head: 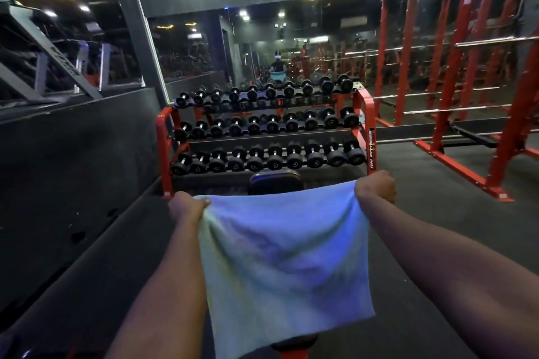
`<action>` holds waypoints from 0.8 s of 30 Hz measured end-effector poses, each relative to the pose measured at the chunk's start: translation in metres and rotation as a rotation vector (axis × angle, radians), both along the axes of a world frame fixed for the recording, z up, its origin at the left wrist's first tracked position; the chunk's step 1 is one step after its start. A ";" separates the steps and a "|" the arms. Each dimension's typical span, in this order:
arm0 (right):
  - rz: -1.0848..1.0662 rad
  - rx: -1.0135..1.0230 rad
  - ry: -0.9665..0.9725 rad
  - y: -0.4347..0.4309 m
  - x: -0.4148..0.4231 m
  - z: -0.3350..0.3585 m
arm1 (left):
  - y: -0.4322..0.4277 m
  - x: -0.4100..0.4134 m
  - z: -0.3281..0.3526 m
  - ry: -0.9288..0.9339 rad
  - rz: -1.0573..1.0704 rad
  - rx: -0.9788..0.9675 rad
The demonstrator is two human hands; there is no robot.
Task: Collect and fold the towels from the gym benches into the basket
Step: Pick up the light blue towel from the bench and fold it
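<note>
Head view: the left hand (pixel 186 207) and the right hand (pixel 376 188) are both closed, each pinching 1 top corner of the pale blue towel (pixel 283 259). The arms reach forward and spread apart, which pulls the top edge nearly taut with a slight sag in the middle. The cloth hangs free below as a flat sheet. That hold probably serves to square the towel up before the first fold, since gravity smooths it and the corners are already in hand.

The towel's side edges run close beside both forearms, and its lower edge hangs in front of a dark padded desk (pixel 274 182), whose far end shows above the top edge. A red part of its frame peeks out below. Whether the cloth touches the padding cannot be told.

Ahead, the red dumbbell rack (pixel 264 137) stands close behind the desk, limiting forward reach. To the right, dark floor (pixel 423 213) lies open before the red power racks (pixel 466 81). No basket is visible.
</note>
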State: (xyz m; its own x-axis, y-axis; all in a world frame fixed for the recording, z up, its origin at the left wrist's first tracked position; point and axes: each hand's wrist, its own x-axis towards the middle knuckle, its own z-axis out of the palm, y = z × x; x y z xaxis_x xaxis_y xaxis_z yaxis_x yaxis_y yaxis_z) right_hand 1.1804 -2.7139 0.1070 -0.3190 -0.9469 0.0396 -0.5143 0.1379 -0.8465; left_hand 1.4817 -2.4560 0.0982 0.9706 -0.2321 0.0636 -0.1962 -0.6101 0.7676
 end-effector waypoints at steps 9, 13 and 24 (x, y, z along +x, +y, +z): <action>0.921 -0.149 -0.215 0.092 0.090 -0.019 | -0.080 -0.088 0.031 -0.086 -0.415 0.064; 1.093 -0.174 -0.168 0.098 0.090 -0.010 | -0.080 -0.098 0.049 -0.014 -0.636 -0.019; 1.228 -0.254 -0.268 0.095 0.088 0.016 | -0.033 -0.060 0.024 0.012 -0.870 -0.039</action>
State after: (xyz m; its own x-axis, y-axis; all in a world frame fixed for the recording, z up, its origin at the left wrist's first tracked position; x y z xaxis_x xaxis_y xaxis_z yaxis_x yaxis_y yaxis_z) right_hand 1.2682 -2.6185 0.1227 0.7282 -0.5996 0.3319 0.0009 -0.4835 -0.8754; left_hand 1.4218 -2.4891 0.1218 0.4504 -0.8895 0.0776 -0.5722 -0.2208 0.7898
